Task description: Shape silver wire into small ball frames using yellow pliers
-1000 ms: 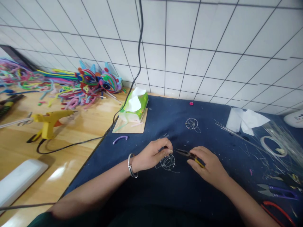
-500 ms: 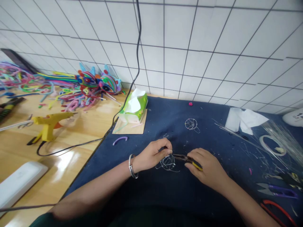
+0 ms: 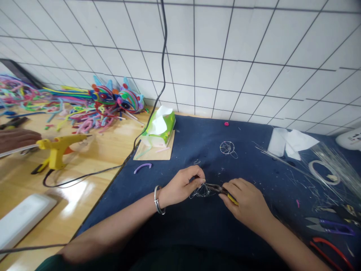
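My left hand (image 3: 184,184), with a silver bangle at the wrist, pinches a small wire frame (image 3: 202,191) between thumb and fingers. The frame is a tangle of thin silver wire hanging below the fingertips. My right hand (image 3: 244,197) is wrapped round the yellow-handled pliers (image 3: 231,198). The pliers' jaws point left and meet the wire beside my left fingertips; whether they are clamped on it is too small to tell. Farther back on the dark blue cloth (image 3: 180,226) lies another round wire frame (image 3: 227,148).
Straight wires (image 3: 332,165), a wire coil (image 3: 324,173), purple snips (image 3: 331,226) and a red-handled tool (image 3: 331,251) lie right. Left are a tissue pack (image 3: 160,126), a yellow glue gun (image 3: 60,148) with its cord, colourful pipe cleaners (image 3: 93,116) and another person's hand (image 3: 18,140).
The wire frame has turned in my left fingers, and the pliers have shifted slightly left. Another person's hand has come in at the left edge, by the glue gun.
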Tool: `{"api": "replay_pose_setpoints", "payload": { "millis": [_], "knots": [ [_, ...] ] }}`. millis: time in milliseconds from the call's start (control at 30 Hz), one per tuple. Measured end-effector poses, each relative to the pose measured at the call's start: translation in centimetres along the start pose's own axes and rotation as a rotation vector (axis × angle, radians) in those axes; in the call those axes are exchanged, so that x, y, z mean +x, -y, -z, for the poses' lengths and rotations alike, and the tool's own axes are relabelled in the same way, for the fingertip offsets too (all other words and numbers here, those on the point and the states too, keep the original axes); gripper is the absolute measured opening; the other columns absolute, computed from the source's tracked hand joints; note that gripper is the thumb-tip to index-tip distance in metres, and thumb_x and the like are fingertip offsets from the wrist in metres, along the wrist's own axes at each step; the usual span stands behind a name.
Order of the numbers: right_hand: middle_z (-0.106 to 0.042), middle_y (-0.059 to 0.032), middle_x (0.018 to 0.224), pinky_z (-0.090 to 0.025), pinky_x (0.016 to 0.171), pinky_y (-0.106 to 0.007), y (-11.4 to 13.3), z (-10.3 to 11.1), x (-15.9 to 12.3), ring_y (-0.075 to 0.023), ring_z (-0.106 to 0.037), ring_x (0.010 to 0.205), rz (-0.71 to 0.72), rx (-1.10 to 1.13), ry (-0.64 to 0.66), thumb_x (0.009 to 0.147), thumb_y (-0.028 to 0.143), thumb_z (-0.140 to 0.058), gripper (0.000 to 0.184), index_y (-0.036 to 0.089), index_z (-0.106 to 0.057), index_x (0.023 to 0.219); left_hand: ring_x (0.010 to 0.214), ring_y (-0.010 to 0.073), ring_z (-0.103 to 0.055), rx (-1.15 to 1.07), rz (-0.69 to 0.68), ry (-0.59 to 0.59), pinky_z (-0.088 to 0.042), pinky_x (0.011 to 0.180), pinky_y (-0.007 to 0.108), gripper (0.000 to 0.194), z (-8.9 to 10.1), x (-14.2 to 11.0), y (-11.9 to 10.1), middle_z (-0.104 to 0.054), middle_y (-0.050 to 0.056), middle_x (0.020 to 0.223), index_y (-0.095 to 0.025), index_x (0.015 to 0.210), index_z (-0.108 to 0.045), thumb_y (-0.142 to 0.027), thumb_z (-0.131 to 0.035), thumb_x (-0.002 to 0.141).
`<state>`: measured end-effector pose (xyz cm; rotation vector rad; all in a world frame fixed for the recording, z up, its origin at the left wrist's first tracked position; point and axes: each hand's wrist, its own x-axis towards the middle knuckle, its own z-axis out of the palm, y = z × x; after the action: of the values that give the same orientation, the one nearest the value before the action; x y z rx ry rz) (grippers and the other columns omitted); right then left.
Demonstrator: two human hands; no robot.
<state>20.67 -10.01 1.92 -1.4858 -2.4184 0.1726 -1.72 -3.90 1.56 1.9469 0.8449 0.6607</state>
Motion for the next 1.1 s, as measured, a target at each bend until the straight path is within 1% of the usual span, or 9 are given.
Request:
{"api": "replay_pose_setpoints", "payload": {
  "millis": [167, 633, 800, 1100],
  "knots": [
    [-0.057, -0.0044, 0.079, -0.038, 0.071, -0.031, 0.11, 0.08, -0.08, -0.0164, -0.051, 0.076, -0.011, -0.006, 0.000, 0.085, 0.029, -0.046, 0.017, 0.019, -0.059, 0.090, 0.068, 0.0103, -0.049, -0.004, -0.034, -0.009, -0.040, 0.066, 0.025, 0.014, -0.09, -0.03, -0.02, -0.053, 0.001, 0.074, -0.014, 0.078, -0.050, -0.019, -0.042, 0.089],
    [-0.056, -0.0029, 0.077, -0.037, 0.068, -0.027, -0.06, -0.21, -0.33, -0.0145, -0.050, 0.073, -0.042, 0.111, 0.029, 0.085, 0.031, -0.045, 0.017, 0.020, -0.058, 0.088, 0.072, 0.0117, -0.050, -0.014, -0.112, -0.019, -0.041, 0.068, 0.027, 0.012, -0.25, -0.03, 0.37, -0.053, 0.003, 0.077, -0.014, 0.079, -0.051, -0.016, -0.042, 0.088],
    [-0.056, -0.0027, 0.078, -0.038, 0.068, -0.027, -0.16, -0.31, -0.37, -0.0142, -0.050, 0.074, -0.034, 0.125, 0.022, 0.085, 0.030, -0.045, 0.017, 0.020, -0.058, 0.089, 0.072, 0.0119, -0.050, -0.016, -0.114, -0.011, -0.041, 0.069, 0.027, 0.012, -0.24, -0.03, 0.44, -0.053, 0.003, 0.078, -0.014, 0.080, -0.051, -0.016, -0.042, 0.088],
    [-0.057, -0.0040, 0.080, -0.040, 0.069, -0.028, -0.12, -0.45, -0.26, -0.0146, -0.051, 0.075, -0.049, 0.127, 0.010, 0.085, 0.030, -0.044, 0.019, 0.020, -0.058, 0.091, 0.070, 0.0116, -0.051, -0.044, -0.102, -0.050, -0.043, 0.067, 0.027, 0.012, -0.57, -0.07, 0.46, -0.054, 0.003, 0.076, -0.014, 0.079, -0.050, -0.016, -0.043, 0.088]
  ]
}}
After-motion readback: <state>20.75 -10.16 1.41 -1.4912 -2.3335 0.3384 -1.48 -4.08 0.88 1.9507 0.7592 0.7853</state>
